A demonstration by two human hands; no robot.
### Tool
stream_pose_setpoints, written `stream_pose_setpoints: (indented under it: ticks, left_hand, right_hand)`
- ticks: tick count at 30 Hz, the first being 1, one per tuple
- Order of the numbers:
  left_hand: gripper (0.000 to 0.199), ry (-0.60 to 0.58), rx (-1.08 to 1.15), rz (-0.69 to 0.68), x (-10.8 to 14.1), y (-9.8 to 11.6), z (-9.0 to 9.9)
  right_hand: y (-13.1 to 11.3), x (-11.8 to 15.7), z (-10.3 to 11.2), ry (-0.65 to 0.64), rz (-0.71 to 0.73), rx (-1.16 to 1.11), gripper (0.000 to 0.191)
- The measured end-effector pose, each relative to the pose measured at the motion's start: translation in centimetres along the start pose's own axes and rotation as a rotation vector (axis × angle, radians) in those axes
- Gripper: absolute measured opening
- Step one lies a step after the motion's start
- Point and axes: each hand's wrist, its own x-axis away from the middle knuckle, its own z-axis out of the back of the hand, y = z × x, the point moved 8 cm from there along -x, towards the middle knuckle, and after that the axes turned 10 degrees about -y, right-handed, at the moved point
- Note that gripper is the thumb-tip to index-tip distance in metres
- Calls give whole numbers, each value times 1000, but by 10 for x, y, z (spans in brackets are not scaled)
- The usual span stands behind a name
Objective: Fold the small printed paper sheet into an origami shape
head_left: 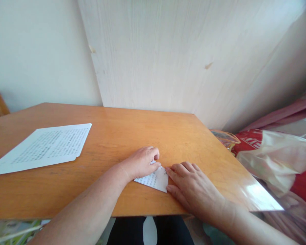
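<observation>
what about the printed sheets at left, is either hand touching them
No, the left hand and right hand are at the folded paper, apart from the printed sheets.

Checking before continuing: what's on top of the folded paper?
Printed characters show on the folded paper; the left hand partly covers it, hiding what's beneath; the right hand touches its edge.
</observation>
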Motion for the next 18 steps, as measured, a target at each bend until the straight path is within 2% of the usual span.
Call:
stream_pose_setpoints:
  ticks: [5,10,18]
  left_hand:
    - [9,-23,24,-12,-1,-2,-1]
    - [9,-46,19,-11,-1,-1,-1]
    - [8,-33,26,-25,-1,-2,-1]
  right_hand:
    - [1,-1,6,4,8,99,19]
    - [-3,-7,18,26,12,95,24]
    - [-13,-20,2,10,25,124,24]
